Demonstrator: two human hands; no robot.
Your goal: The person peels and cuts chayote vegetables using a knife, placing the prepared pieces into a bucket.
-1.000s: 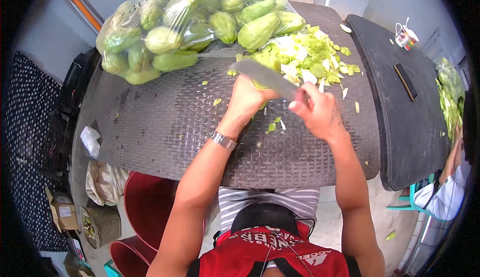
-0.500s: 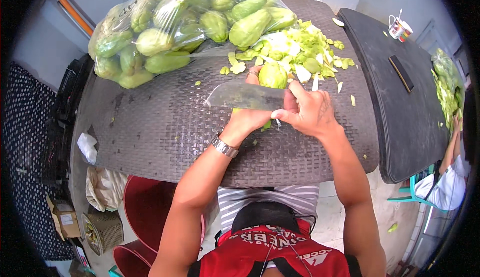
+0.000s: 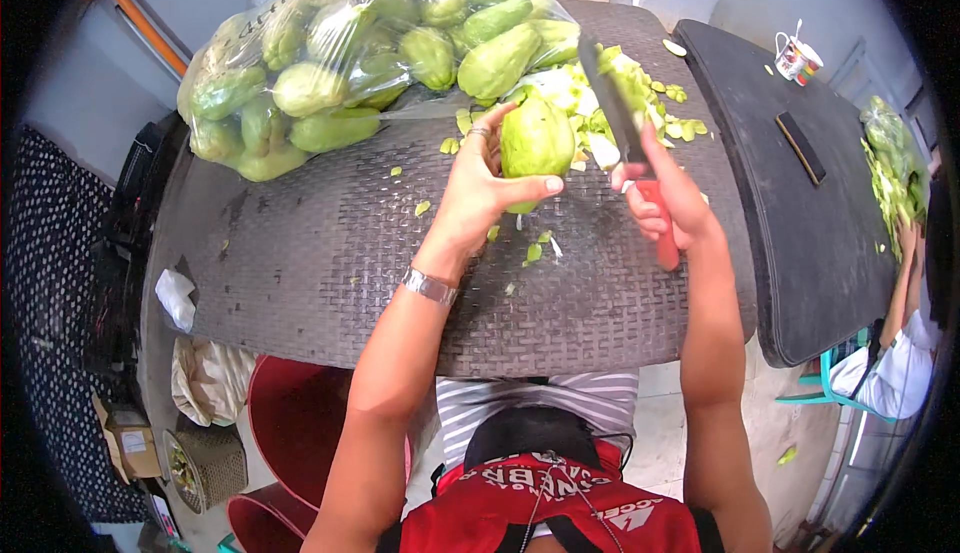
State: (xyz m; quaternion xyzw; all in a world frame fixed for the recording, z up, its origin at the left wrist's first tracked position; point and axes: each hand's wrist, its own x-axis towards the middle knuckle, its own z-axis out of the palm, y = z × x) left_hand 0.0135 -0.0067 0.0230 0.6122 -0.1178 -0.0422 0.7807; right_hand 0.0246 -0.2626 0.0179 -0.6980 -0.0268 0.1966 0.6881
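A pale green chayote is gripped in my left hand, with the thumb across its near end and the fingers behind it. My right hand is closed round the red handle of a large knife. Its broad blade points up and away, apart from the chayote and slightly smeared by motion. Behind both hands lies a heap of green peelings and cut pieces. At the far left, a clear plastic bag holds several whole chayotes.
The brown woven-pattern table bears small scraps. On the black table to the right are mugs, a dark bar-shaped object and a bag of greens, beside a co-worker's arms. Red tubs stand below at left.
The knife has swung from lying crosswise over the chayote to pointing up at the right. My left hand has raised the chayote slightly and turned it, bringing it into fuller view.
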